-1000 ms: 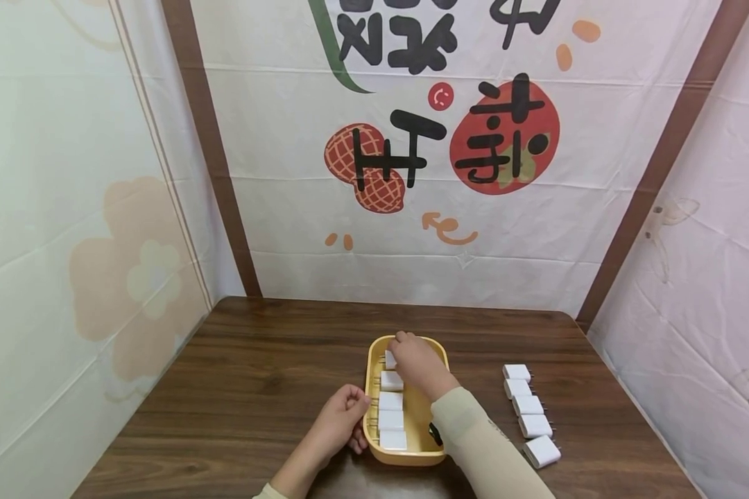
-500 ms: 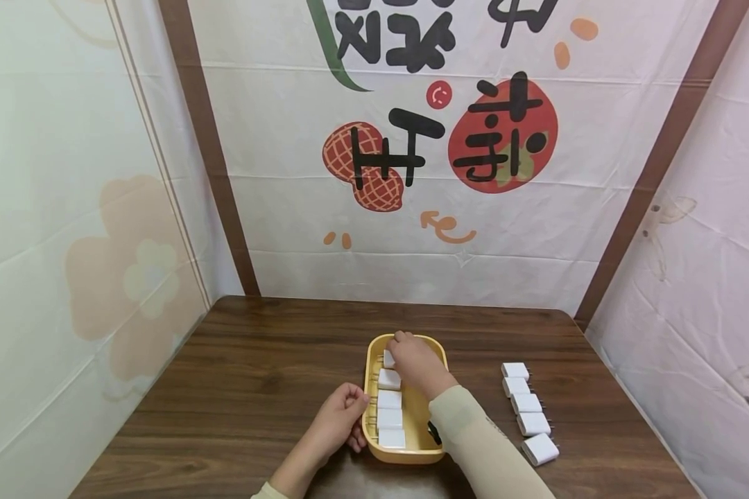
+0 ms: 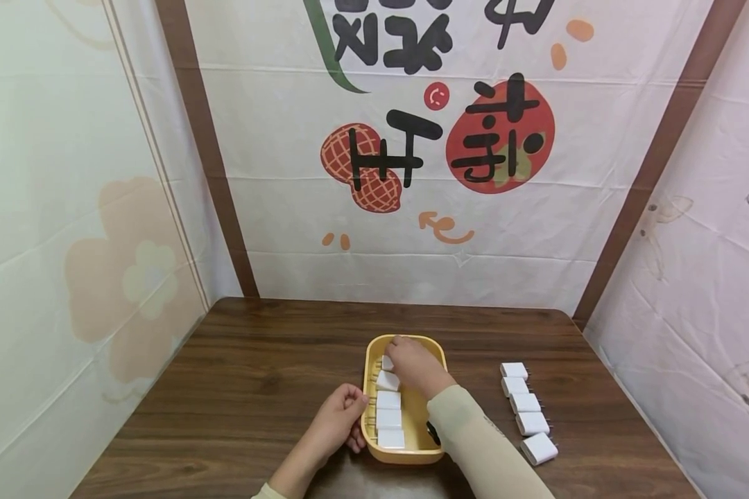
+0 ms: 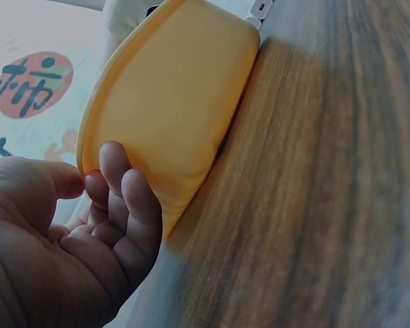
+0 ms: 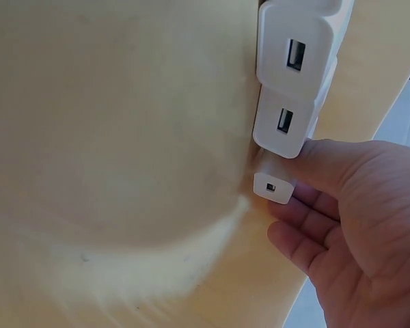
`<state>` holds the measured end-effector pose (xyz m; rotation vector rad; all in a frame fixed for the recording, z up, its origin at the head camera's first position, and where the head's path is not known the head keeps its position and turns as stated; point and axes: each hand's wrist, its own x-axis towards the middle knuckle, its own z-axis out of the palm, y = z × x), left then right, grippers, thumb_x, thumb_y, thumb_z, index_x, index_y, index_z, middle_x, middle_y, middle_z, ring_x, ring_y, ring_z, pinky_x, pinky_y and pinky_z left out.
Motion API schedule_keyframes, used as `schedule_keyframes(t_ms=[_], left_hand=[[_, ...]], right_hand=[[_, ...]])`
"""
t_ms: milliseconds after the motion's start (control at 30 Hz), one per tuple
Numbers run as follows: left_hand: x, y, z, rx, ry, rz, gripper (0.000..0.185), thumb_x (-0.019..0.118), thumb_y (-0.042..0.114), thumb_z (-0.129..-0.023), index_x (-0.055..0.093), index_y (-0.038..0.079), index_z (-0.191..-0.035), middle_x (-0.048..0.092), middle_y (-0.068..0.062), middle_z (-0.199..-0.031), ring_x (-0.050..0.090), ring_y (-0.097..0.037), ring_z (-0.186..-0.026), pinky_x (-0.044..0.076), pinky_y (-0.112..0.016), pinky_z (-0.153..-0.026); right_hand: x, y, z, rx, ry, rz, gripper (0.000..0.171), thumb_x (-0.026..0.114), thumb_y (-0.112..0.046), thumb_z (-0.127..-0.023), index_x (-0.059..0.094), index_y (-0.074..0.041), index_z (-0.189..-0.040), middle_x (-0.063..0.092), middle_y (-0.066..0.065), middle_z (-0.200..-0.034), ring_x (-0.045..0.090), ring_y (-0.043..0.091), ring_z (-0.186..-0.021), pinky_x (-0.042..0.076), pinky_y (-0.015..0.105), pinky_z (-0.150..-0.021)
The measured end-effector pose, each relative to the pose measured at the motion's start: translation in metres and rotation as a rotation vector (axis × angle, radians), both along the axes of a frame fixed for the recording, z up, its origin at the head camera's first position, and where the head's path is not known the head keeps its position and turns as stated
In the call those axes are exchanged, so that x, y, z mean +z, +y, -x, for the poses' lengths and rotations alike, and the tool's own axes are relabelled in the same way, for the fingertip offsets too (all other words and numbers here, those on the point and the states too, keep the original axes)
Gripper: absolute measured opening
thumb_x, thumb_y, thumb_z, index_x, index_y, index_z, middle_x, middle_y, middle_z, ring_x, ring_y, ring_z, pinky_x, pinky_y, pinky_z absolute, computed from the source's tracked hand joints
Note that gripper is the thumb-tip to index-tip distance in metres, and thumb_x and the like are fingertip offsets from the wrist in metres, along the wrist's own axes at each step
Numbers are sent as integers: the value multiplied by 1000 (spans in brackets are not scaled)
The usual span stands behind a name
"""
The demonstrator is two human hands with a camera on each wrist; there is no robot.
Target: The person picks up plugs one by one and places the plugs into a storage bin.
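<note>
A yellow tray [image 3: 402, 457] stands on the table with a row of white USB chargers [image 3: 389, 418] along its left side, prongs to the left. My left hand [image 3: 336, 421] pinches the tray's left rim between thumb and forefinger; the left wrist view shows its other fingers curled beside the outer wall. Inside the tray's far end, my right hand [image 3: 417, 364] holds the farthest charger [image 5: 273, 188] between thumb and fingers. In the right wrist view, the thumb lies against the neighbouring charger [image 5: 281, 123]. The right hand partly covers the held charger in the head view.
On the table [image 3: 256, 388] to the right of the tray, several more white chargers [image 3: 524, 403] lie in a slanting row, prongs to the right. A small black object [image 3: 433, 433] shows at the tray's right side, next to my right sleeve. A printed cloth wall [image 3: 412, 277] stands behind.
My right hand has shifted slightly with the farthest charger, which shows less now. The neighbouring charger has turned a little. My left hand stays at the tray's rim.
</note>
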<state>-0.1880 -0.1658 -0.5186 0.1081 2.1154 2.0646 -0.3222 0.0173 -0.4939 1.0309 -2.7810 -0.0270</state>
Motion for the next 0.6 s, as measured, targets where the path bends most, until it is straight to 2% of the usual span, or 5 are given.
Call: schedule_keyframes(t_ms=[267, 600], left_hand=[[-3, 1, -1, 3, 3, -6, 25, 52, 22, -108, 47, -1, -116, 60, -7, -72, 60, -14, -51, 52, -27, -45], [-1, 1, -1, 9, 4, -4, 23, 52, 20, -108, 47, -2, -115, 59, -7, -71, 60, -14, -51, 52, -27, -45]], right_hand=[[-1, 0, 0, -11, -57, 11, 24, 77, -19, -93, 70, -11, -114, 64, 1, -108, 65, 15, -99, 57, 30, -89], [-4, 1, 4, -1, -58, 35, 22, 76, -16, -94, 70, -11, -114, 66, 2, -109, 66, 16, -100, 57, 31, -89]])
